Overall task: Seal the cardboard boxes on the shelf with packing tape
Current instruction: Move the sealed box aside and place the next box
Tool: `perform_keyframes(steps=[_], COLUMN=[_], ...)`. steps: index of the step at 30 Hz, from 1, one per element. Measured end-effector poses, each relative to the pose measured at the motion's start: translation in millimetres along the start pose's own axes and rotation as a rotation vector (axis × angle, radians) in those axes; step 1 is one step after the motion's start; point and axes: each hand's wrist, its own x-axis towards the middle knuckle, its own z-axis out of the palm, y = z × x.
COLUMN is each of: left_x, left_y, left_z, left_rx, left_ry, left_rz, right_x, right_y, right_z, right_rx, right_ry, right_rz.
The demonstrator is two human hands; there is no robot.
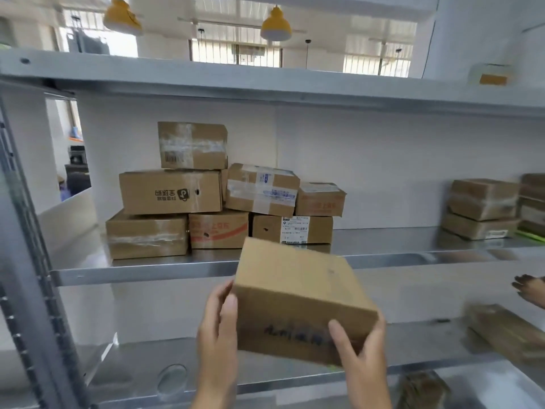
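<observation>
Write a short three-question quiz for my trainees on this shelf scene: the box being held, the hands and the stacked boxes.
1. True or false: both hands grip the held box.
2. The topmost box of the stack on the middle shelf lies: A) left of the held box, B) right of it, C) below it.
3. Fill in: the box with the white label sits in the ____ row of the stack.

Key: 1 true: the left hand and right hand hold opposite sides. 2 A. 3 bottom.
</observation>
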Motion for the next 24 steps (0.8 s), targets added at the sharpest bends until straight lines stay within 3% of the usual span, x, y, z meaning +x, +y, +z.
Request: perform_keyframes(steps=[5, 12, 17, 24], left_x=[51.9, 138.3, 198.5, 244.2], left_y=[53.4, 120.2, 119.8, 91.6], left_z=[37.0, 86.7, 106.2, 118.2], left_rx=[0.090, 0.106, 0.251, 0.380], left_ry=[-0.061, -0.012, -0.087, -0.004], left_rz=[0.216, 0.353, 0.348, 0.301], right_x=[68.6, 191.9, 260.2, 317.2], right_y=[-66.8, -133.1, -139.2, -115.9], right_z=[8.8, 39.5, 61.9, 92.1], right_rx=[0.044, -0.052, -0.204, -0.287], right_ry=[-0.067, -0.115, -0.116, -0.223], right_rz=[-0.228, -0.423, -0.413, -0.351])
